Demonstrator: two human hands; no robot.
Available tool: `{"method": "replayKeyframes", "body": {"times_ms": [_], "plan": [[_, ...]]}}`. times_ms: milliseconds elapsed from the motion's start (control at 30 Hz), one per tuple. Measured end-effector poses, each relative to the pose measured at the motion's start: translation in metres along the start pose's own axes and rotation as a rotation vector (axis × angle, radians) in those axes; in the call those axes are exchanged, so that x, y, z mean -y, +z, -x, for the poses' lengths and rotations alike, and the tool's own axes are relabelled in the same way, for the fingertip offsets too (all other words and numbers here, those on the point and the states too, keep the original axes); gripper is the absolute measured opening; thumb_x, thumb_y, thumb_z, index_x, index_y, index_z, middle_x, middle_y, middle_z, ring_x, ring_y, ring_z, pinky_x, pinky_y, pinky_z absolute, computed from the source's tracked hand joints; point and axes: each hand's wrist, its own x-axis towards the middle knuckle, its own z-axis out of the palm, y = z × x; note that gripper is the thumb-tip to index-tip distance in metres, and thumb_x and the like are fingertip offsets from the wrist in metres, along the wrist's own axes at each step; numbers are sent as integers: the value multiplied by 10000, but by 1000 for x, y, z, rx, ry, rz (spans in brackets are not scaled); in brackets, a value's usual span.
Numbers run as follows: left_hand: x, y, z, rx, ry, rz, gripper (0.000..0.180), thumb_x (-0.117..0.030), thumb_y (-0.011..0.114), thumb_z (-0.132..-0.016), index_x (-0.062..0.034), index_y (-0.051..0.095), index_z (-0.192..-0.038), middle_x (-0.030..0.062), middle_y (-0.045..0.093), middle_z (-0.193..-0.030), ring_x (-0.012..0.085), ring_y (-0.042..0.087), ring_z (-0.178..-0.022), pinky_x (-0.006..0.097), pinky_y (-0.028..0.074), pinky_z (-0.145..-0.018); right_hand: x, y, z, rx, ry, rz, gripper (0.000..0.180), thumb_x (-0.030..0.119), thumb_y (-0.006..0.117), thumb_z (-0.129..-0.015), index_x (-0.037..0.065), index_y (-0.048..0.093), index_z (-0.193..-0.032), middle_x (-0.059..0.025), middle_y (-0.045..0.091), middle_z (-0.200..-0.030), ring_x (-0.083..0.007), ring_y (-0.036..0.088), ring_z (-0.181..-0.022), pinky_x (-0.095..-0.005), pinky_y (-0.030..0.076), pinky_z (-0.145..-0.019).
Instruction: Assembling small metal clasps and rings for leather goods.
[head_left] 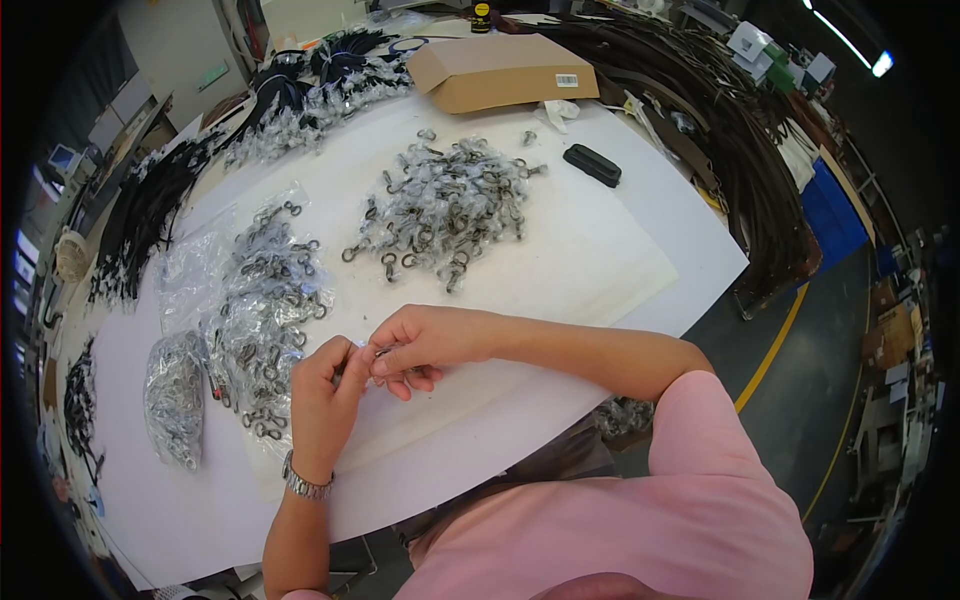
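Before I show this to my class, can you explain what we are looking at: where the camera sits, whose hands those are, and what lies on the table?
The camera sits on a person's head and looks down, so straight edges bend. The left hand, with a wristwatch, and the right hand meet over the white table, pinching a small metal clasp between the fingertips. Heaps of metal clasps in clear wrappers lie behind and to the left. Farther back are a cardboard box and a small black case.
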Motion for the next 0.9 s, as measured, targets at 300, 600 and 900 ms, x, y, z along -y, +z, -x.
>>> {"method": "replayKeyframes", "body": {"times_ms": [300, 600, 900], "plan": [[10, 3, -1, -42, -14, 149, 180, -97, 654, -998, 14, 627, -860, 29, 616, -701, 77, 534, -644, 249, 426, -595, -1, -2, 0, 31, 38, 11, 277, 279, 585, -1060, 37, 664, -950, -45, 669, -712, -80, 589, -562, -219, 428, -506], [1, -2, -1, -9, -153, 321, 114, -61, 663, -991, 8, 639, -904, -24, 591, -744, 47, 522, -667, 213, 411, -602, -3, 0, -1, 48, 43, 13, 302, 293, 572, -1065, 44, 643, -909, -29, 610, -668, -86, 534, -532, -234, 410, -491], [2, -3, -1, -1, -165, 327, 113, -65, 667, -990, 7, 647, -905, -34, 587, -728, 30, 509, -651, 201, 389, -583, -1, 2, -1, 50, 76, -1, 322, 315, 567, -1066, 56, 624, -883, -17, 588, -674, -87, 522, -545, -238, 405, -495]]}}
